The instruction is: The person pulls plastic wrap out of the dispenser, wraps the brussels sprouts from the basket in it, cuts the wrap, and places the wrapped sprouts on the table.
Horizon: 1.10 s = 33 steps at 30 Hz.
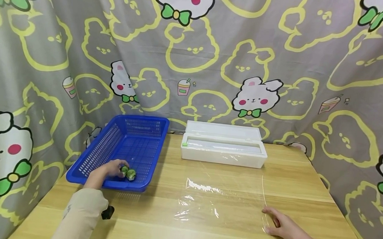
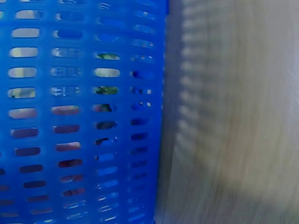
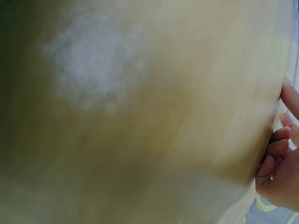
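In the head view, my left hand [image 1: 113, 167] reaches over the near rim of the blue plastic basket [image 1: 159, 146], fingers curled round a small green Brussels sprout [image 1: 124, 170]. A second Brussels sprout [image 1: 131, 174] lies right beside it on the basket floor. Through the slots of the basket wall [image 2: 42, 105], the left wrist view shows only bits of hand and green. A sheet of clear plastic wrap [image 1: 204, 187] lies spread on the table. At its right edge rests my right hand [image 1: 283, 227], index finger and thumb apart on the film; the right wrist view shows its fingers [image 3: 280, 148] partly.
A white cling-film dispenser box [image 1: 223, 157] with a raised lid [image 1: 223, 130] and a green slider [image 1: 185, 144] stands at the back of the wooden table [image 1: 292, 175]. Behind it hangs a grey patterned curtain [image 1: 207, 62].
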### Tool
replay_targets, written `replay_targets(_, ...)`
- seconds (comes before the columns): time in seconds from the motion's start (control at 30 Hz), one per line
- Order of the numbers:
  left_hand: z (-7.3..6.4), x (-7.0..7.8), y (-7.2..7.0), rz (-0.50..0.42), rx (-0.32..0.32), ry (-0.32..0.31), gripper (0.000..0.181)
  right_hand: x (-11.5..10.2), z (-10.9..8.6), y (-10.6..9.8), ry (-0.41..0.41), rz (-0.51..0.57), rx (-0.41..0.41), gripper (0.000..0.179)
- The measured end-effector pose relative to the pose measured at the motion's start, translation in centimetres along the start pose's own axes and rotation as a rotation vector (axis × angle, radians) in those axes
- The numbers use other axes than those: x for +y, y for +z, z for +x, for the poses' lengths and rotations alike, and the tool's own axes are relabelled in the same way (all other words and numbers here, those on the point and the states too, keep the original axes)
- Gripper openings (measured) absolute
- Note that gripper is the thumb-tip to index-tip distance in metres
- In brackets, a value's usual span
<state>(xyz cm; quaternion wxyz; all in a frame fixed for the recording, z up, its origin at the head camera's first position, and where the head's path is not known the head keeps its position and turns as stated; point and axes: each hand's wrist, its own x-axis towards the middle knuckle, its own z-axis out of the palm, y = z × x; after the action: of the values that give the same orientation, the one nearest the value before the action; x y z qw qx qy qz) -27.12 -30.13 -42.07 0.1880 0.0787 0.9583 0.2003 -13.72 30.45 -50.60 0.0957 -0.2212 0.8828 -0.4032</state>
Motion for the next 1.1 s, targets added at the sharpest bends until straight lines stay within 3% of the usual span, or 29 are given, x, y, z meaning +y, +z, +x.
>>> replay_targets(0.17, -0.3, 0.0, -0.1, -0.125, 0.127, 0.119, 0.041, 0.1, 0.0, 0.1, 0.0, 0.001, -0.003, 0.061)
replay_targets(0.33, -0.2, 0.2, 0.0, -0.259, 0.203, 0.24, 0.04, 0.1, 0.0, 0.1, 0.006, 0.007, -0.004, 0.06)
replay_targets(0.6, 0.3, 2.5, 0.5, -0.432, 0.232, 0.43, 0.029, -0.1, 0.0, 0.0, 0.017, -0.005, 0.004, 0.06)
replay_targets(0.8, 0.6, 5.6, 0.8, -0.491, 0.275, 0.48, 0.032, -0.3, -0.1, 0.0, 0.027, 0.007, 0.004, 0.059)
replay_targets(1.1, 0.3, 11.0, 1.3, -0.632, 0.267, 0.493, 0.039, -0.1, -0.1, 0.0, 0.014, 0.006, 0.01, 0.057)
